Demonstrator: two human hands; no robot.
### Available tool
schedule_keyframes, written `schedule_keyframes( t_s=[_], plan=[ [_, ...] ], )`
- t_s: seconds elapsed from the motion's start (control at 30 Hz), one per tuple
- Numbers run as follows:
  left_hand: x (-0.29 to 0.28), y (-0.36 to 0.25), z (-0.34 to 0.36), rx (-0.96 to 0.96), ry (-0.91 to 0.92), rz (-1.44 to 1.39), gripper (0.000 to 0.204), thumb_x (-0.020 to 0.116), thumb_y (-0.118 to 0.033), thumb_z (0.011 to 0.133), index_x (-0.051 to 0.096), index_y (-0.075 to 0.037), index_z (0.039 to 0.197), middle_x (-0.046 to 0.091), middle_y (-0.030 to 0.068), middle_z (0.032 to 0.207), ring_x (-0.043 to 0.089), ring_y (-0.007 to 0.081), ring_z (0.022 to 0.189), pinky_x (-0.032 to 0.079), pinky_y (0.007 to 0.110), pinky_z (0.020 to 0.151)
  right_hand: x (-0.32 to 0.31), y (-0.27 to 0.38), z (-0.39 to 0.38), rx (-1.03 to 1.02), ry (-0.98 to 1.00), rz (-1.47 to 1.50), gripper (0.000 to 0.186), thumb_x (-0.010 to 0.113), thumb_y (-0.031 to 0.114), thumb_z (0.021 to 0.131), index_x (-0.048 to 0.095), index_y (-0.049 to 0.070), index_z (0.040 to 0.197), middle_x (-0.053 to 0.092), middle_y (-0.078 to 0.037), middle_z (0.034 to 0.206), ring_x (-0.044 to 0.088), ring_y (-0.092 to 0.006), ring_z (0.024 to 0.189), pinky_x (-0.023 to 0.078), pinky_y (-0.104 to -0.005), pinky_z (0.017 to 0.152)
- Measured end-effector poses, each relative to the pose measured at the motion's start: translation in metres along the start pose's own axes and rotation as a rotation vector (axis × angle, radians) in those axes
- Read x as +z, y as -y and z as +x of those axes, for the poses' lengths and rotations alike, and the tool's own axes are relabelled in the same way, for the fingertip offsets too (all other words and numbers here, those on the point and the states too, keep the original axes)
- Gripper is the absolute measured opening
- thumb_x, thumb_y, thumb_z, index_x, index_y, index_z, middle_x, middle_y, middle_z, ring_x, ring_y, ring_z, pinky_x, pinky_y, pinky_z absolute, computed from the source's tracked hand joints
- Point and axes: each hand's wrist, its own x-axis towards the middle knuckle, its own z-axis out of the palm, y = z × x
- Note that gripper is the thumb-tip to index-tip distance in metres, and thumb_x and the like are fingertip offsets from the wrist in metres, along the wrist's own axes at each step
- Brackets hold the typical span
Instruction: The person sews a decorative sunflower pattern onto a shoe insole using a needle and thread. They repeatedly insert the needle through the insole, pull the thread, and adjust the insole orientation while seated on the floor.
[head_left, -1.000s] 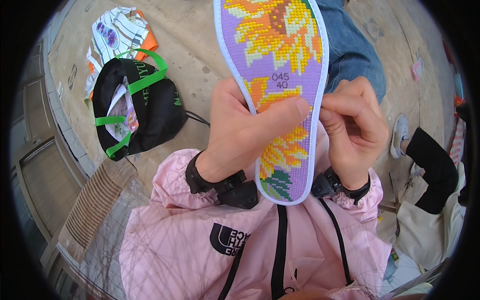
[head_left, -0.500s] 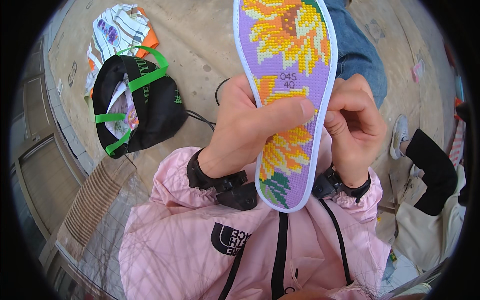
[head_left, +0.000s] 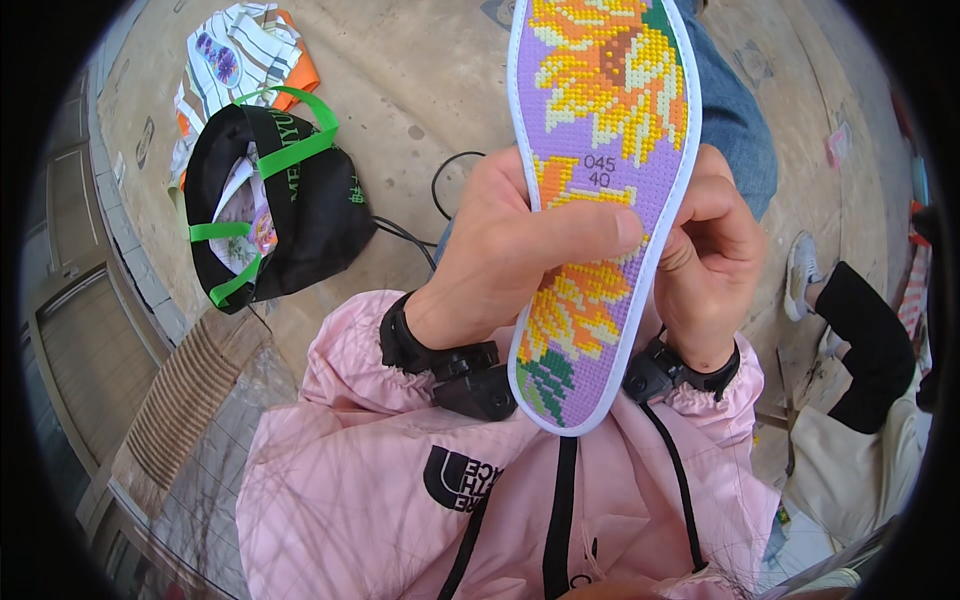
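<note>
A cross-stitch insole point(head_left: 606, 130) with yellow and orange flowers on a purple ground and a pale edging stands upright before me. My left hand point(head_left: 510, 245) grips it from the left, thumb lying across the stitched face and the other fingers hidden behind. At its right edge is my right hand point(head_left: 712, 255), thumb and index finger pinched together close against the border. Whatever that pinch holds is too small or too hidden to make out. Both wrists wear black bands below pink cuffs.
A black bag point(head_left: 275, 205) with green handles stands at the left, papers inside. Behind it lies a striped white and orange bag point(head_left: 240, 60). A black cord point(head_left: 445, 190) runs over the ground. At the right sits another person, with a black-covered leg point(head_left: 860, 340) showing.
The insole's top has tilted to the right, and my left hand has turned slightly with it. My right hand stays pinched at the edge, shifted slightly left.
</note>
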Motion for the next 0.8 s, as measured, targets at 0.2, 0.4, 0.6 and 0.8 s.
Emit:
schedule_keyframes(
  t_s=[0.2,0.4,0.6,0.8],
  plan=[
    [0.0003,0.0025,-0.0005,0.006,-0.012,-0.002,0.029,0.071,-0.007,0.077,0.063,0.001,0.104,0.066,0.0045,0.095,0.062,0.0110,0.081,0.049,0.026,0.074,0.0003,-0.0034,-0.0008,0.017,0.010,0.047,0.008,0.069,0.000,0.084,0.062,0.001,0.087,0.053,-0.003,0.086,0.051,-0.0096,0.075,0.040,-0.0211,0.068],
    [0.0007,0.0042,0.0002,-0.011,0.002,-0.023,0.030,0.070,-0.006,0.077,0.063,0.001,0.105,0.067,0.0043,0.096,0.063,0.0112,0.082,0.049,0.026,0.074,0.0005,-0.0045,-0.0002,0.043,0.021,0.086,0.009,0.071,0.003,0.084,0.063,0.001,0.087,0.054,-0.002,0.086,0.051,-0.0097,0.076,0.040,-0.0213,0.069],
    [-0.0029,0.0031,0.0024,-0.057,0.092,-0.065,0.032,0.070,-0.005,0.077,0.063,0.000,0.107,0.067,0.0045,0.097,0.063,0.0117,0.083,0.050,0.027,0.074,-0.0002,-0.0049,-0.0021,0.034,0.019,0.106,0.010,0.072,0.006,0.085,0.063,0.002,0.087,0.053,-0.001,0.087,0.050,-0.0086,0.076,0.040,-0.0201,0.066],
    [-0.0041,0.0069,0.0039,-0.019,0.084,-0.065,0.033,0.070,-0.005,0.077,0.062,0.000,0.109,0.067,0.0048,0.098,0.064,0.0119,0.083,0.050,0.027,0.075,0.0003,-0.0027,-0.0025,0.055,0.029,0.127,0.011,0.071,0.007,0.085,0.062,0.001,0.088,0.054,-0.002,0.089,0.051,-0.0081,0.074,0.040,-0.0194,0.065]
  ],
)
